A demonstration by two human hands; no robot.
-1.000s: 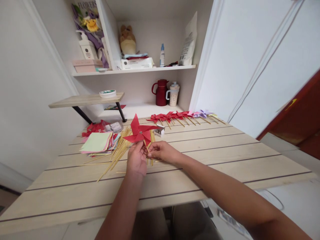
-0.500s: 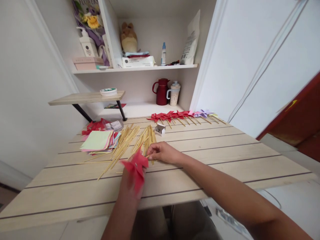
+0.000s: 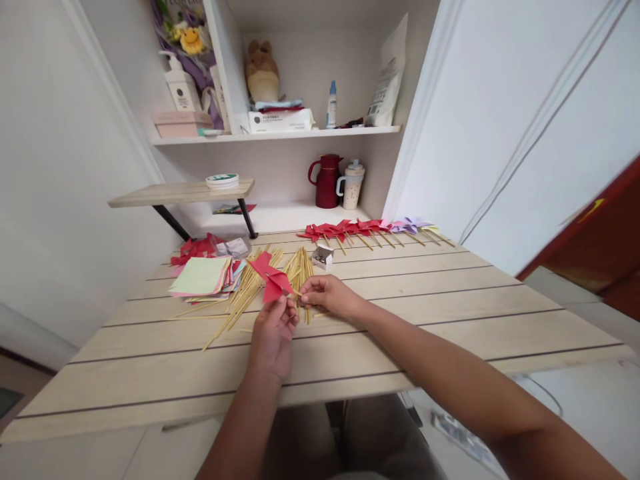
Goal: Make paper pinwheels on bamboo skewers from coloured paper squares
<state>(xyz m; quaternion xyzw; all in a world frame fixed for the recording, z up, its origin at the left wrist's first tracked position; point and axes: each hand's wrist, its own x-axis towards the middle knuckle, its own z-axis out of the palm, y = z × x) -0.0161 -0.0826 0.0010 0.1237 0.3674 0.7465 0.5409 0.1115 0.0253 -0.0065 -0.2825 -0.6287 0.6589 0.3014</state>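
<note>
A red paper pinwheel (image 3: 273, 279) is held above the table, its blades folded toward a small pin at the centre. My left hand (image 3: 274, 327) has curled fingers, with thumb and fingertips closed at the pinwheel's lower edge. From the other side, my right hand (image 3: 327, 295) pinches the thin wooden stick (image 3: 297, 293) that runs to the pinwheel. Loose bamboo sticks (image 3: 240, 300) lie in a fanned pile behind and left of my hands. Just beyond my right hand sits a small open box (image 3: 323, 257) with little metal pieces in it.
Coloured paper squares (image 3: 200, 277) are stacked at the left, with red folded paper (image 3: 195, 248) and a clear plastic box (image 3: 233, 247) behind. Finished pinwheels (image 3: 350, 230) line the back edge. A small raised shelf (image 3: 175, 193), a red jug (image 3: 327, 181) and a cup (image 3: 353, 187) stand behind.
The pinwheel has moved up and away from my left wrist, so my left fingers now show below it. My right hand keeps its pinch on the stick. The view has shifted slightly.
</note>
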